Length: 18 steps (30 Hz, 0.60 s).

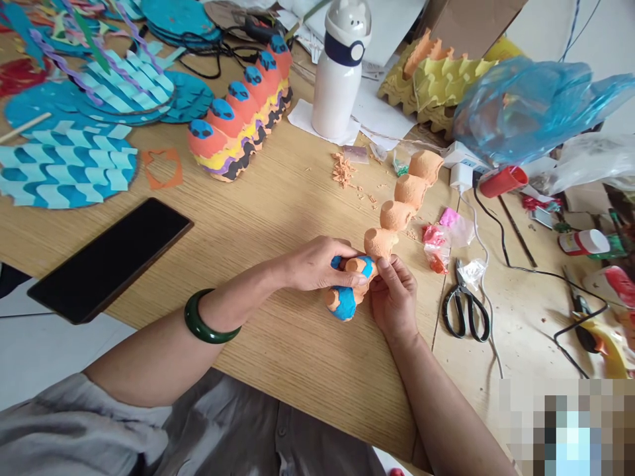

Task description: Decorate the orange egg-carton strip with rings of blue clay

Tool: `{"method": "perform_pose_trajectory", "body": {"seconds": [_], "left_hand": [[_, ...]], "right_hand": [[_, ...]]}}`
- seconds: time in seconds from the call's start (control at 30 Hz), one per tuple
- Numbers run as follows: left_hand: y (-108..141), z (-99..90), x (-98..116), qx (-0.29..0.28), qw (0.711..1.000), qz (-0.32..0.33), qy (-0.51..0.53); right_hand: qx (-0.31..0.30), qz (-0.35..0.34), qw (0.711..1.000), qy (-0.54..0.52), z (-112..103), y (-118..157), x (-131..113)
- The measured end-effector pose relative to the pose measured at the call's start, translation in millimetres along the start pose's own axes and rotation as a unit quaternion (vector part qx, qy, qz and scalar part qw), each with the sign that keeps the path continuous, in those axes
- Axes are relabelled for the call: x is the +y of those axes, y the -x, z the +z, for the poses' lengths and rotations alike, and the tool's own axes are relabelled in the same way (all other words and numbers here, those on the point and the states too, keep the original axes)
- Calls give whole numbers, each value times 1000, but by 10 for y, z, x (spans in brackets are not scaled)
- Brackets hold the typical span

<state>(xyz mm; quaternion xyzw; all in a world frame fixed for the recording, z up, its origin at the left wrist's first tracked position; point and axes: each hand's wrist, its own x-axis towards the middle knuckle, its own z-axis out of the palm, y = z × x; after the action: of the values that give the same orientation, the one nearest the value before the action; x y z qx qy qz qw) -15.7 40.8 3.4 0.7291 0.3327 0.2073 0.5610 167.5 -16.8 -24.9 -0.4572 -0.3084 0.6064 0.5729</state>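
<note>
An orange egg-carton strip [395,215], a row of several bumpy cups, slants away from me above the table. Blue clay patches [344,301] cover parts of its near cups. My left hand [320,264] is closed around the near end, thumb across a blue-patched cup. From the right side, my right hand [397,294] pinches the strip's edge between thumb and fingers; some fingertips are hidden beneath it. Farther back stands a finished-looking egg-carton piece [238,109] in layers of red, yellow, purple and black with blue spots on top.
A black phone [112,258] lies at left, near blue woven-pattern discs [69,165]. A white bottle [340,73] stands at the back. Black-handled scissors [465,307], clay packets [436,244] and a white cable [483,264] lie at right. Yellow egg cartons [441,86] sit behind.
</note>
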Motion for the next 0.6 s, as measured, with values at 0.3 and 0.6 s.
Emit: {"method": "perform_pose_trajectory", "body": {"seconds": [0.3,0.6], "left_hand": [[8,10,-15,-40,992,2,123],[-6,-4,24,-53,977,-22,206]], "right_hand": [[22,-21,1000,0,-14,-42,-26],[26,-35,998,-36,-6,-72,-63]]}}
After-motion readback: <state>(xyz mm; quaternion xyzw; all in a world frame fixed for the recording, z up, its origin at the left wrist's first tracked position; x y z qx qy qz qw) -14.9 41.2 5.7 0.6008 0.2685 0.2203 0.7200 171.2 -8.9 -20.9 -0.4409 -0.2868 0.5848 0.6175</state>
